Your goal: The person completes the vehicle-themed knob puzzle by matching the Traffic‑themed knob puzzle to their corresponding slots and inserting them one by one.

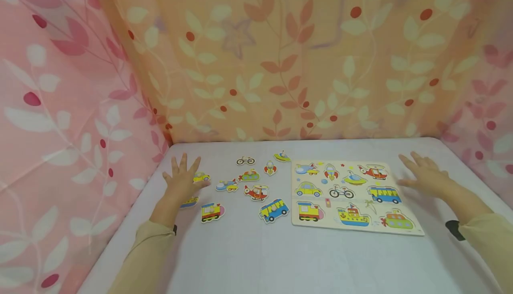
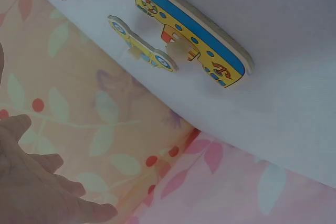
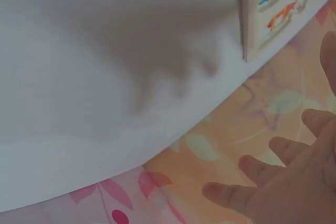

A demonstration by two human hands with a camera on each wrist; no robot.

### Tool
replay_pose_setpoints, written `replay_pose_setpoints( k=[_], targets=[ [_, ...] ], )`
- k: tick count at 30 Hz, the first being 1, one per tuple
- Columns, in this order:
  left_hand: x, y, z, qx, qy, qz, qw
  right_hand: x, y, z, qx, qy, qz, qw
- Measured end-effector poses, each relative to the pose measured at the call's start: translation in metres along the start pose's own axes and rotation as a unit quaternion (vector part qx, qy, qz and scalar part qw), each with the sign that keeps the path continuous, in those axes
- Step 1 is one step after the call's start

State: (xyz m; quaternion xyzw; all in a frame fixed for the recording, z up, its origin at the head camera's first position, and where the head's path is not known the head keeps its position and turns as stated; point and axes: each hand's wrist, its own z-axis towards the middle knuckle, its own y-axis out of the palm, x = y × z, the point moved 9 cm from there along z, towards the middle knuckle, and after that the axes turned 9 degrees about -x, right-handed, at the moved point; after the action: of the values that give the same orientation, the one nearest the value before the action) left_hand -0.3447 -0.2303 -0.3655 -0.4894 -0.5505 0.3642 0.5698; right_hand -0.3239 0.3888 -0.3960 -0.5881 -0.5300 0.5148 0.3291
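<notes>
My left hand [image 1: 181,182] is held over the left of the table with its fingers spread, holding nothing. It partly covers a yellow car piece [image 1: 202,177] and a ship piece [image 1: 189,202]; both show a knob in the left wrist view, the ship [image 2: 195,36] nearer than the car [image 2: 142,50]. My right hand [image 1: 426,179], fingers also spread, hovers beside the right edge of a wooden knob-puzzle board [image 1: 328,217]. Its shadow falls on the table in the right wrist view. The board's pictures include a train, helicopter, bus and submarine.
Between hand and board lie a train [image 1: 211,213], plane [image 1: 226,186], bicycle [image 1: 245,161], submarine [image 1: 249,176], rocket [image 1: 270,168], flying saucer [image 1: 282,157], helicopter [image 1: 256,193] and bus piece [image 1: 274,210]. Floral curtains [image 1: 256,62] stand behind the white table [image 1: 256,258] and at its sides.
</notes>
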Motion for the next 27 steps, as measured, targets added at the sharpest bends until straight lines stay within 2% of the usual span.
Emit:
replay_pose_setpoints(
  k=[7, 11, 14, 18, 27],
  targets=[
    [-0.007, 0.001, -0.005, -0.006, -0.001, -0.018, 0.9998, -0.002, 0.019, -0.003, -0.017, -0.016, 0.001, 0.9997],
    [-0.011, 0.003, -0.009, -0.006, 0.0, -0.025, 0.9997, -0.006, 0.027, -0.005, -0.02, -0.061, 0.042, 0.9971],
    [-0.015, 0.006, -0.011, -0.013, -0.003, -0.037, 0.9992, -0.005, 0.036, -0.005, -0.039, -0.087, 0.083, 0.992],
    [-0.018, 0.008, -0.016, -0.021, -0.006, -0.05, 0.9985, 0.003, 0.051, -0.006, -0.07, -0.083, 0.109, 0.9881],
    [-0.031, 0.016, -0.023, -0.024, -0.014, -0.049, 0.9984, 0.016, 0.063, -0.01, -0.075, -0.067, 0.082, 0.9915]
  ],
)
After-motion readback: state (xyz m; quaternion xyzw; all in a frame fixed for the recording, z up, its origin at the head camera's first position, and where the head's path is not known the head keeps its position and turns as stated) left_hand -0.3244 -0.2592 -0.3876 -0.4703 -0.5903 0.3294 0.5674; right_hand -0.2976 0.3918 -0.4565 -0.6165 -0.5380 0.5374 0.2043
